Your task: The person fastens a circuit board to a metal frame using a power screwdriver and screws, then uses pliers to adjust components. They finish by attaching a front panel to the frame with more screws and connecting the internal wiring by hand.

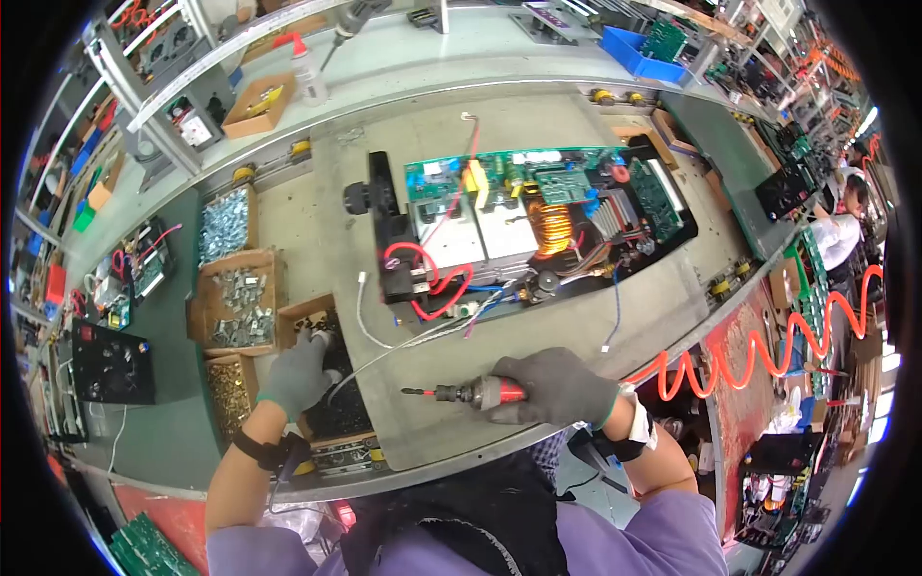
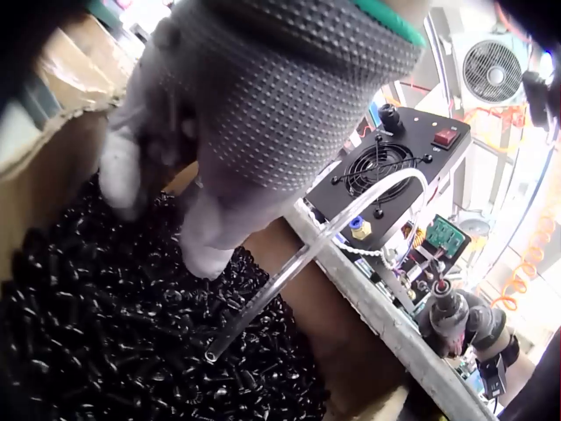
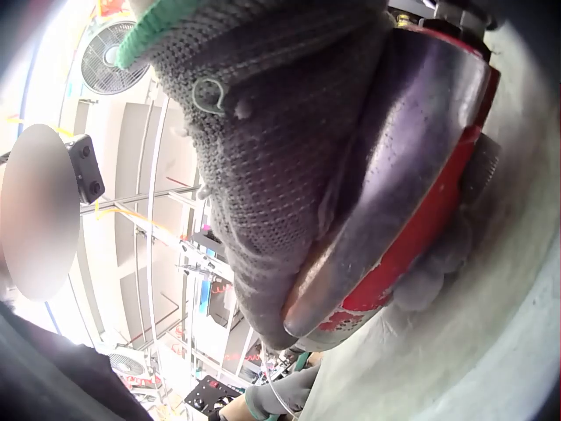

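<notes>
My gloved left hand [image 1: 296, 372] reaches into a cardboard box of black screws [image 2: 131, 316] at the left of the bench. In the left wrist view its fingertips [image 2: 208, 256] touch the screws, with thumb and finger apart. A clear tube [image 2: 289, 270] hangs past that hand, its end over the screws. My gloved right hand [image 1: 562, 386] grips a red and metal air screwdriver [image 1: 492, 392], its bit pointing left over the grey board. Beyond both hands lies an opened electronic unit [image 1: 490, 245] with a green circuit board, a copper coil and loose wires.
Boxes of silvery screws [image 1: 227, 226], metal clips [image 1: 242, 322] and brass parts [image 1: 229, 394] adjoin the black screws. An orange coiled hose [image 1: 759, 370] stretches off to the right. Another black unit [image 1: 113, 360] stands at left. A person [image 1: 837, 230] is at far right.
</notes>
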Tool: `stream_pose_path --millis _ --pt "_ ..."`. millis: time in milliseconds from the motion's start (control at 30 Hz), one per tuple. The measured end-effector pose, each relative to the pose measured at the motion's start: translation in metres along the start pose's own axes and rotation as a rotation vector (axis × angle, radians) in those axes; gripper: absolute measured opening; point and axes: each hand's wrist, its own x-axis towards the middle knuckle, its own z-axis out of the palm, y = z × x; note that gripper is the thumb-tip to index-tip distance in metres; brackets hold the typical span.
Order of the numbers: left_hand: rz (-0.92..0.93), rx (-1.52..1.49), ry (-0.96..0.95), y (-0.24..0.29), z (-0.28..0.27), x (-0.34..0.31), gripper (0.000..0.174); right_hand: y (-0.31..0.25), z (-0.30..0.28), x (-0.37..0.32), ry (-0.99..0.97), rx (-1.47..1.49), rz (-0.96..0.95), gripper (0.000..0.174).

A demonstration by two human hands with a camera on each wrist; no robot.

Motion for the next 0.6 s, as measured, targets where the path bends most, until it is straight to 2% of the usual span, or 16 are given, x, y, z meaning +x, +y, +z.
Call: stream_pose_path --millis 100,133,200,233,300,333,400,433,500,600 --pt "0.090 -0.074 0.044 -0.011 0.003 -0.006 0.048 0.000 -0.004 -0.002 0.006 -0.014 -0.020 0.051" --pt "0.130 -0.095 0.083 -0.013 -0.002 -0.007 0.043 -0.001 -0.004 -0.003 0.067 0.035 -0.031 0.049" --pt "0.114 -0.342 0.052 -0.024 -0.016 0.000 0.029 0.002 -0.003 -0.004 0.124 0.009 -0.056 0.049" --pt "0.057 -0.347 0.068 -0.036 -0.023 0.002 0.029 0.000 -0.003 -0.002 0.132 0.051 -0.064 0.050" --pt "-0.063 -0.259 0.275 -0.058 -0.032 0.003 0.020 0.001 -0.002 0.000 0.117 0.096 -0.099 0.050" --pt "-0.093 -0.262 0.286 -0.074 -0.033 0.000 0.020 0.005 -0.001 -0.001 0.131 0.080 -0.087 0.049" --pt "-0.466 0.029 0.191 -0.116 -0.034 -0.015 0.026 0.006 0.001 0.001 0.156 0.070 -0.061 0.047" --pt "-0.478 0.030 0.196 -0.123 -0.028 -0.019 0.026 0.005 0.000 0.001 0.158 0.064 -0.059 0.046" --pt "-0.565 0.006 0.181 -0.128 -0.009 -0.035 0.043 0.002 0.000 0.002 0.155 0.062 -0.060 0.045" --pt "-0.572 -0.020 0.116 -0.120 0.010 -0.060 0.040 0.000 -0.004 0.004 0.144 0.083 -0.083 0.045"
